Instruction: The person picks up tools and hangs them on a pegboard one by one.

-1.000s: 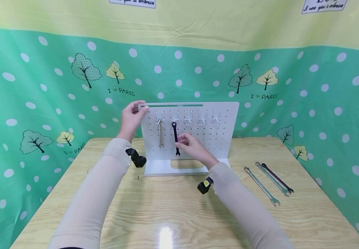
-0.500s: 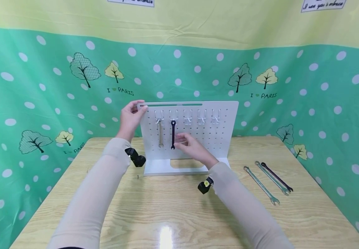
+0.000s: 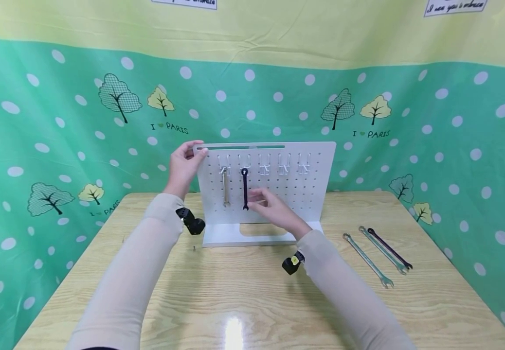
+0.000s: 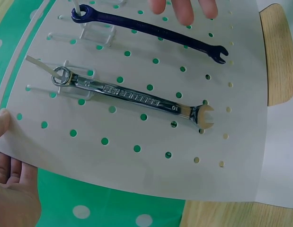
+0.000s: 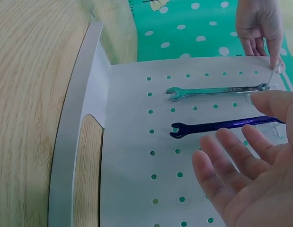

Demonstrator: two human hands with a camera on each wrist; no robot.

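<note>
A white pegboard (image 3: 279, 204) stands upright on the table, and my left hand (image 3: 184, 167) grips its upper left corner, thumb in front and fingers behind. From the leftmost hook hangs a silver combination wrench (image 4: 132, 96). Beside it a dark combination wrench (image 3: 245, 189) hangs by its ring end on the second hook. My right hand (image 3: 272, 209) is just right of the dark wrench, fingers spread and relaxed; in the right wrist view its fingertips (image 5: 222, 135) are right at the wrench's shank, with nothing held.
Three bare hooks (image 3: 284, 165) follow to the right on the board. On the table's right side lie two silver wrenches (image 3: 368, 261) (image 3: 384, 250) and another dark wrench (image 3: 390, 249). A small bit (image 3: 194, 248) lies near the board's base. A patterned cloth (image 3: 252, 97) hangs behind.
The dark wrench has risen slightly and gone from tilted to hanging nearly straight on the second hook. My right fingers have let it go and drawn slightly right. The left hand stays put.
</note>
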